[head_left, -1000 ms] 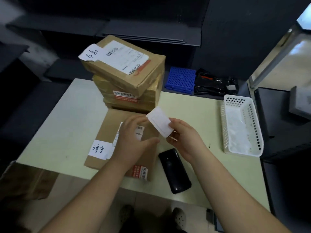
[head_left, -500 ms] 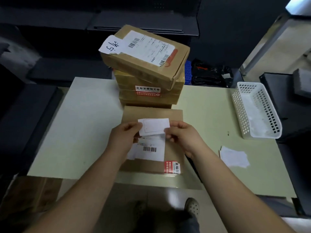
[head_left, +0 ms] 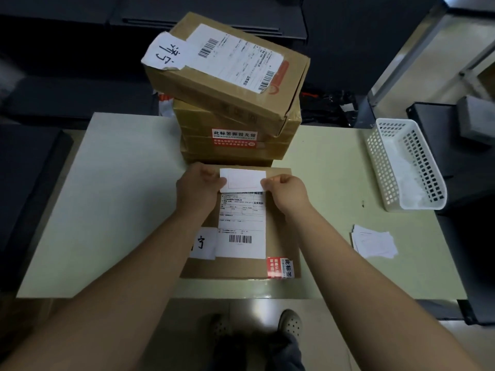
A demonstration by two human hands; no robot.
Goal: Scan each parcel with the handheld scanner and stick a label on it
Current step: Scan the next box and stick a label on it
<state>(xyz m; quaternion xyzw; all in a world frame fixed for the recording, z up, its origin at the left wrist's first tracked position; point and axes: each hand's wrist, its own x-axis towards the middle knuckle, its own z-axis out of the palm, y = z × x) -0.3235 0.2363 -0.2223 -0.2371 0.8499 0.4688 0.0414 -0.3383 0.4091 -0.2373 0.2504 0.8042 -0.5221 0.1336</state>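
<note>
A flat brown parcel point(head_left: 278, 236) lies on the table in front of me, with a printed shipping slip and a handwritten white tag on top. Over its far edge I hold a blank white label point(head_left: 242, 179) stretched flat. My left hand point(head_left: 199, 187) pinches its left end and my right hand point(head_left: 286, 190) pinches its right end. Whether the label touches the cardboard I cannot tell. Behind it stands a stack of brown parcels point(head_left: 230, 108), the top one tilted. The scanner is not in view.
A white perforated basket point(head_left: 407, 164) sits at the table's right side. A small pile of white label sheets point(head_left: 373, 241) lies right of the parcel. The pale table point(head_left: 115, 199) ends just below the parcel. Dark shelving stands behind.
Both hands have carried the label from above the shipping slip to the parcel's far edge. One second ago the right hand alone held it, and the black scanner lay beside the parcel.
</note>
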